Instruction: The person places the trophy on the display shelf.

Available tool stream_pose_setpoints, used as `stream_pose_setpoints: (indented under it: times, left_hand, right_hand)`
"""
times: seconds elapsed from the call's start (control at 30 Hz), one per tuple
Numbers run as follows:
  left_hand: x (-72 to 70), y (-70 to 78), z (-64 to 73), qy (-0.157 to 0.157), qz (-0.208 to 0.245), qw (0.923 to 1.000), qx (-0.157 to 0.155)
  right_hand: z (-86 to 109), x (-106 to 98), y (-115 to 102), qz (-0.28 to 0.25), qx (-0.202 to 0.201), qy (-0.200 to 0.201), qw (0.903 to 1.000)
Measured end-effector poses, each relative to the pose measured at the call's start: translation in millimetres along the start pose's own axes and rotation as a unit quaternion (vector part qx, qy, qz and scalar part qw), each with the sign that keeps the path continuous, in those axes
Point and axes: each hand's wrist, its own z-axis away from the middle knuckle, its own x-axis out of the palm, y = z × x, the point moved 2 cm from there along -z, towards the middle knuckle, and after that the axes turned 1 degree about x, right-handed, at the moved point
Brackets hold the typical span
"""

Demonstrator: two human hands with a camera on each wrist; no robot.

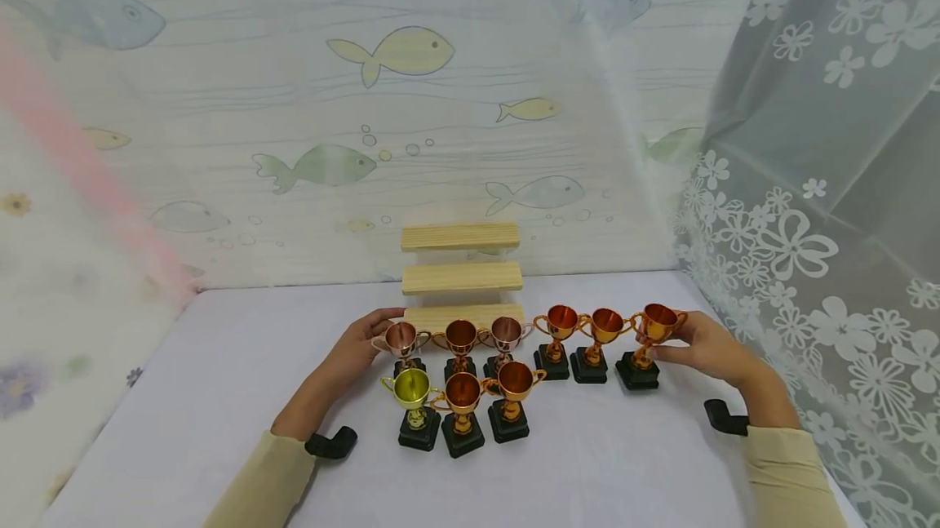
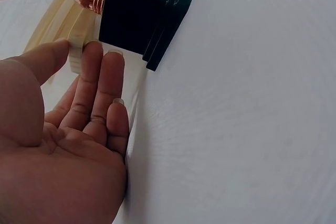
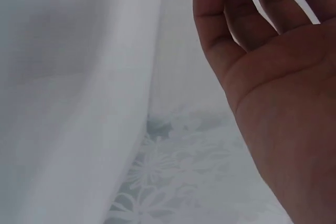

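My left hand [image 1: 358, 348] grips the left end of the lowest board of a pale wooden three-tier display stand [image 1: 461, 277]. In the left wrist view its thumb and fingertips meet at the board's end [image 2: 76, 53], close beside a trophy's dark base [image 2: 139, 11]. On the right, my right hand [image 1: 708, 346] holds a bronze-coloured trophy cup [image 1: 659, 322] at its stem, just above the black base. The right wrist view shows only the palm and curled fingers [image 3: 252, 11]; the trophy is outside that view.
Two more bronze trophies [image 1: 562, 324] stand left of the held one. Several trophies [image 1: 460, 338] are lined up before the stand, with a front row holding a yellow-gold cup [image 1: 411, 388] and two bronze cups [image 1: 464, 392]. A floral lace curtain [image 1: 808, 267] hangs at the right.
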Motion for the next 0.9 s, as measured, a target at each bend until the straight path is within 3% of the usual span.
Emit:
stream_pose_setpoints:
  times: [0.27, 0.5, 0.7, 0.9]
  left_hand:
    - [-0.4, 1.1, -0.9, 0.0, -0.006, 1.0, 0.001]
    - [0.3, -0.1, -1.4, 0.0, 0.003, 1.0, -0.002]
    - [1.6, -0.8, -1.2, -0.004, -0.001, 0.9999, 0.013]
    - [0.3, -0.2, 0.4, 0.0, 0.0, 1.0, 0.01]
  right_hand:
    - [9.1, -14.9, -17.2, 0.015, 0.02, 0.057, 0.9981]
    - [10.4, -20.3, -26.3, 0.038, 0.007, 0.094, 0.9948]
    - [4.7, -22.7, -32.1, 0.048, 0.005, 0.146, 0.9881]
    - [-11.3, -29.3, -45.2, 0.065, -0.005, 0.162, 0.9846]
